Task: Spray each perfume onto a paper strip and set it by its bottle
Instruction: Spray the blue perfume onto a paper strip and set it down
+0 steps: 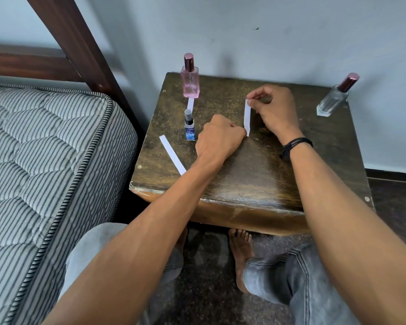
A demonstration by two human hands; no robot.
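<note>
Here, left hand (217, 137) and right hand (273, 107) pinching one paper strip (247, 117) (ends hidden), forearm covering another strip's (171, 153) end.

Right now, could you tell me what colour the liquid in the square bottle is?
Pink, in the square bottle, seen in the head view.

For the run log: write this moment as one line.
both hands pinch paper strip | left hand bottom end | right hand top end | clear bottle capped
</note>
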